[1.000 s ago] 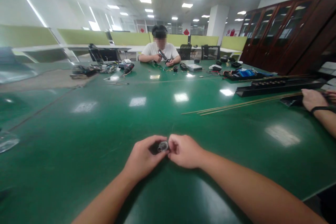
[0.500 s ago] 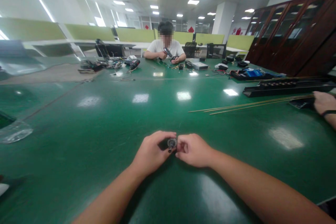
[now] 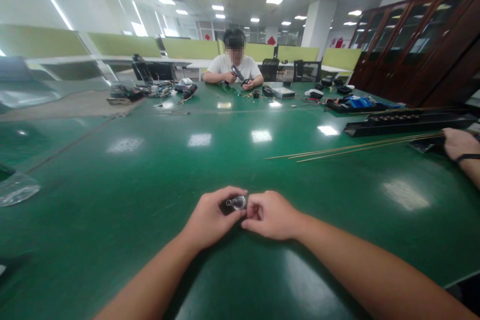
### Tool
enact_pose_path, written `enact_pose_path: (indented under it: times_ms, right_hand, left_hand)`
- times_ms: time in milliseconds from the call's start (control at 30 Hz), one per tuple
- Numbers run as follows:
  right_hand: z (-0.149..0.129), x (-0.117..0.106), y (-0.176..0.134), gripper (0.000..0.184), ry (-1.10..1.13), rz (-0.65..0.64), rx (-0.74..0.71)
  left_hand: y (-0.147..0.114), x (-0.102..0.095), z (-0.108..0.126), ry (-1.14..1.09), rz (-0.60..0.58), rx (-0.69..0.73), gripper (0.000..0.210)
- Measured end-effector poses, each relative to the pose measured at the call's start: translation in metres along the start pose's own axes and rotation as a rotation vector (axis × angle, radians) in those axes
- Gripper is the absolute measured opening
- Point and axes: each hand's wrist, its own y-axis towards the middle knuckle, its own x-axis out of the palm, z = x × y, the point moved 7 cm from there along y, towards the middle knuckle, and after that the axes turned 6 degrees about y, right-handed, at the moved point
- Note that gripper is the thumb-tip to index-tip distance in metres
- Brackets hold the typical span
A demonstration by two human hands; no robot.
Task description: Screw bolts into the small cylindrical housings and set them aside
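A small round metal part with a narrow hollow stem sits between the thumb and fingers of my left hand, just above the green table. Its stem points left, toward the palm. Pressed up against its right side is my right hand, with the fingers curled in. Whatever those curled fingers pinch is hidden from me.
Thin brass-coloured rods and a long black channel lie at the right, near another person's hand. Across the table a person holds a power tool. A clear plastic item lies left.
The metal part has turned: its stem pointed down toward me and now points left. Both hands stay close together, shifted slightly left in the view.
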Motion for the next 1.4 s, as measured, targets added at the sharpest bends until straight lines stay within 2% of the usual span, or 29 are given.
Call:
enact_pose_path:
  times_ms: [133,300,467,533,667,933,1033,1233,1400]
  right_hand:
    - [0.0,0.001,0.0,0.018,0.027,-0.007,-0.011]
    - [0.002,0.003,0.001,0.016,0.087,0.008,0.002]
    - [0.007,-0.006,0.002,0.008,0.069,0.143,0.046]
    - [0.008,-0.01,0.002,0.01,0.072,0.189,0.059]
    - [0.009,-0.011,0.002,0.017,0.091,0.189,0.055]
    - [0.006,-0.007,0.0,0.016,0.097,0.153,0.032]
    - [0.007,-0.009,0.001,0.015,0.087,0.176,0.035]
    - [0.005,-0.015,0.001,0.028,0.053,0.235,0.036]
    - [0.004,-0.015,0.001,0.026,0.035,0.224,0.038]
  left_hand:
    - [0.0,0.0,-0.001,-0.015,-0.008,-0.007,0.023]
    - [0.001,-0.009,-0.003,0.047,0.101,0.016,0.022]
    - [0.002,-0.014,-0.006,0.096,0.153,0.042,0.02]
    - [0.002,-0.014,-0.009,0.117,0.173,0.038,0.02]
    - [0.001,-0.014,-0.015,0.153,0.204,0.02,0.021]
    - [0.0,-0.01,-0.016,0.14,0.15,0.017,0.023]
    - [0.001,-0.008,-0.014,0.13,0.122,0.029,0.023]
    - [0.003,-0.003,-0.006,0.154,0.06,0.091,0.019]
    - [0.002,-0.001,-0.009,0.133,0.05,0.063,0.025]
